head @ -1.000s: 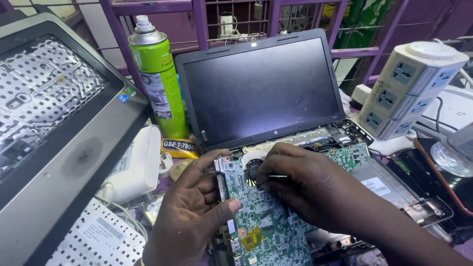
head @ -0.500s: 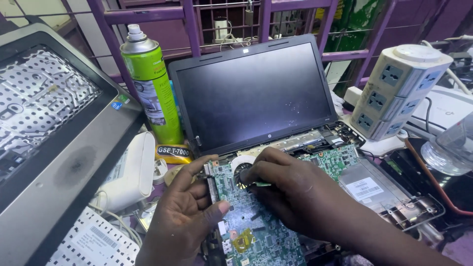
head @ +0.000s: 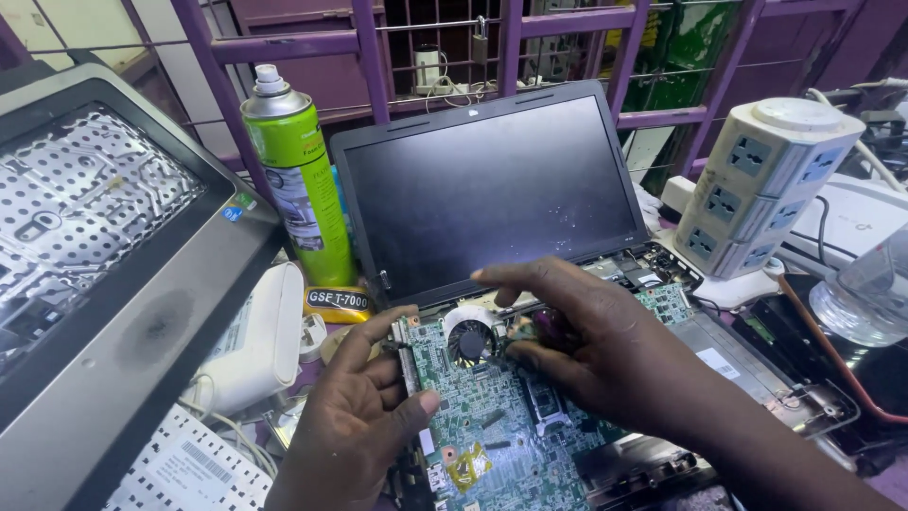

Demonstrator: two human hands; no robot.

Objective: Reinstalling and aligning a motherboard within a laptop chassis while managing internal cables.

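Note:
A green laptop motherboard [head: 482,421] lies tilted over the open base [head: 747,364] of a black laptop whose dark screen [head: 492,189] stands upright behind it. My left hand [head: 364,416] grips the board's left edge, thumb on top. My right hand [head: 605,350] rests over the board's upper right and is closed around a small dark-handled tool [head: 553,328], probably a screwdriver, whose tip points toward the round cooling fan [head: 470,339]. The forefinger is stretched out above the fan.
A green spray can [head: 298,180] stands left of the screen. Another opened laptop shell [head: 104,246] fills the left side, with a white power adapter [head: 255,345] beside it. A white socket tower [head: 766,189] and a clear water bottle [head: 865,293] stand at right. Purple bars run behind.
My right hand has drawn back to the right and lifted its forefinger, so the fan now shows fully. The left hand keeps its grip on the board.

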